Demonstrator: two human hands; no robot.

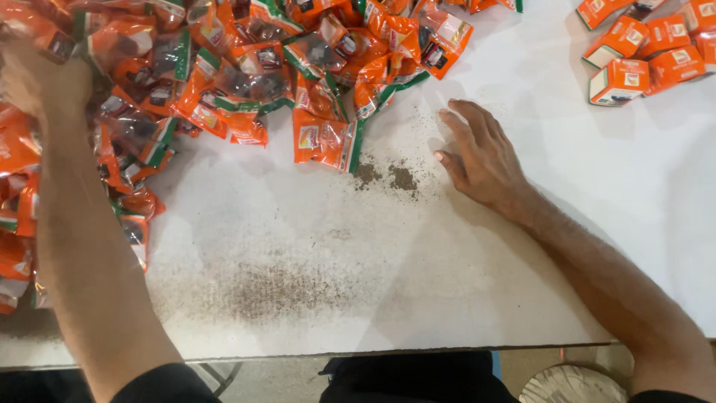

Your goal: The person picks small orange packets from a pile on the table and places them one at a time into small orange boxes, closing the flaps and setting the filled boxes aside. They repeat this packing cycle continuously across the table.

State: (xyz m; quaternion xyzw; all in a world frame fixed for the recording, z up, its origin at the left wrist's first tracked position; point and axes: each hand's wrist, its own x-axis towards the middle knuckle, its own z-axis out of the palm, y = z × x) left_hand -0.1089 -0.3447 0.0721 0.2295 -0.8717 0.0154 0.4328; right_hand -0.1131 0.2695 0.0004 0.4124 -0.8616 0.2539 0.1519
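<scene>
- The left hand [41, 78], upper left of the frame, is blurred among the heap of orange sachets [224, 67]; whether it pinches one I cannot tell.
- The right hand [481, 157] lies flat and spread on the white desk [522, 261], empty, just right of the heap's edge.
- To lift one sachet cleanly, it seems best to take a loose one by its sealed edge.
- Dark spilled grains [388, 177] lie beside the right hand's fingertips; small orange boxes [649, 48] sit upper right, well apart.
</scene>
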